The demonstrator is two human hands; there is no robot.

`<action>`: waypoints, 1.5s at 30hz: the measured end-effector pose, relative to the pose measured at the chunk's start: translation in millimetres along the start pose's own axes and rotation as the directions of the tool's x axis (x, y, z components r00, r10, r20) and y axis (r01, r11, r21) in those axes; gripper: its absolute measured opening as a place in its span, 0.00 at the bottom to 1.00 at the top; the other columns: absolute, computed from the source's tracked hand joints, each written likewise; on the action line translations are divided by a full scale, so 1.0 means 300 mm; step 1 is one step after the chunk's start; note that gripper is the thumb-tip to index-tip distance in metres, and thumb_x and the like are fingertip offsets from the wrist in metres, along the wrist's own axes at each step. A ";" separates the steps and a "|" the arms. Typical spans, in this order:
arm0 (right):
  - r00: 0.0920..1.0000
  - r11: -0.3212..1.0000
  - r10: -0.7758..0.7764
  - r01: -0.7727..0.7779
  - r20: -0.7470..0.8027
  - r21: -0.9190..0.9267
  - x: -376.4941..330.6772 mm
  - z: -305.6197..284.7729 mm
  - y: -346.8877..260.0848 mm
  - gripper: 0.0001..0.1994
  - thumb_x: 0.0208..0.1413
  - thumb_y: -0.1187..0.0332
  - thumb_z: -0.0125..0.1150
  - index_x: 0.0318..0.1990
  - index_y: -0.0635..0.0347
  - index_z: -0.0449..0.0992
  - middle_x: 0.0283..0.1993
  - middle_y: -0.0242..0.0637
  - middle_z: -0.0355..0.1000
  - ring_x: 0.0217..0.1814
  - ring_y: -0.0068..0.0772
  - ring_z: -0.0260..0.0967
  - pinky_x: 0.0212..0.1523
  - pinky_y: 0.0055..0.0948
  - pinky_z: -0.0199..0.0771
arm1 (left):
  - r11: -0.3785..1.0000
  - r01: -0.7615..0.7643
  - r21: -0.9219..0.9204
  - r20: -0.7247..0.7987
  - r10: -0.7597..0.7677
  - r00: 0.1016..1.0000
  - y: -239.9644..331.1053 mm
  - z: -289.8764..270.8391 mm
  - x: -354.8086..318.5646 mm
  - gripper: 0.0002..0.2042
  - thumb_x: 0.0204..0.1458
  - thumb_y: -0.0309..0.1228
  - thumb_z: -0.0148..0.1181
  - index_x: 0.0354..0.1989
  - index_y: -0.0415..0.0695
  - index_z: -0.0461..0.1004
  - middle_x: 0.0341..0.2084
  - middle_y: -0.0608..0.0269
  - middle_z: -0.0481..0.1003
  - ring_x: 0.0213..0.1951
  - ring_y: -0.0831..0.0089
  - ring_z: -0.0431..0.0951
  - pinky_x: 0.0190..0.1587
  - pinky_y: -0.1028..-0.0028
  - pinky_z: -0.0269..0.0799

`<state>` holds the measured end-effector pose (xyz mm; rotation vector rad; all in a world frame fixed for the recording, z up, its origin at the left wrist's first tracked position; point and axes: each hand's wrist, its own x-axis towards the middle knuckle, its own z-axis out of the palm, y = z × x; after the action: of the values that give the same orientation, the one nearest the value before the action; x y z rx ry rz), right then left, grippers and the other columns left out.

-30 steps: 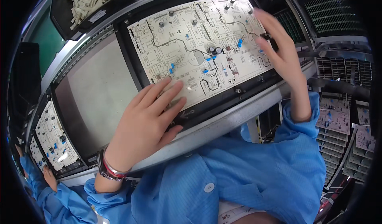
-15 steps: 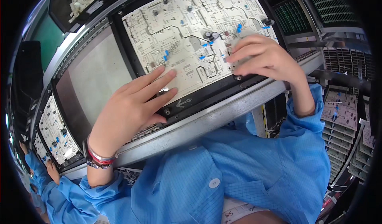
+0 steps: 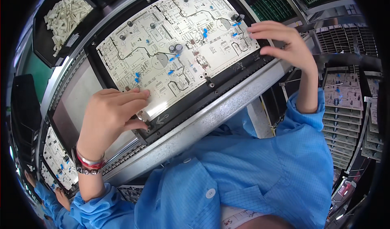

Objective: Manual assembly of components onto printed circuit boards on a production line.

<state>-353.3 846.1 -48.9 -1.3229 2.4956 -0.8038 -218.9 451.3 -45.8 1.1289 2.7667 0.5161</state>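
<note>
A white circuit board (image 3: 178, 31) lies in a black frame carrier (image 3: 185, 103) on the metal rail in front of me. It carries blue parts, dark round capacitors and printed black lines. At its near left corner rests my left hand (image 3: 109, 113), fingers on the board and thumb apart by the frame's front edge. The fingers are loosely bent, with nothing visible between them. Over the right end of the board hovers my right hand (image 3: 286, 44), thumb and fingers spread and nothing held; whether its fingertips touch the edge I cannot tell.
A black bin (image 3: 42, 38) of white pieces stands at the far left. Along the front runs a metal rail (image 3: 195, 125). Racked boards (image 3: 341, 123) are stacked at right. Another person's hand (image 3: 61, 198) is near a second board (image 3: 59, 158) at lower left.
The view has shifted, so the board sits further left in the picture and the bin shows more. My right hand has moved along the board toward its right end, with fingers spread wider.
</note>
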 end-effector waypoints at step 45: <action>0.697 0.911 0.358 -0.408 -0.621 0.067 -0.042 0.256 -0.103 0.07 0.48 0.77 0.63 0.28 0.68 0.69 0.32 0.33 0.63 0.30 0.22 0.61 0.31 0.20 0.60 | 0.858 0.512 0.051 -0.539 -0.408 0.737 -0.327 0.106 0.003 0.23 0.47 0.22 0.61 0.55 0.41 0.67 0.50 0.54 0.68 0.50 0.54 0.67 0.53 0.63 0.65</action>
<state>-292.5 814.3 -96.4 -0.5238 3.1728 -1.1954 -277.0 395.0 -109.9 0.2824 3.4589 0.5462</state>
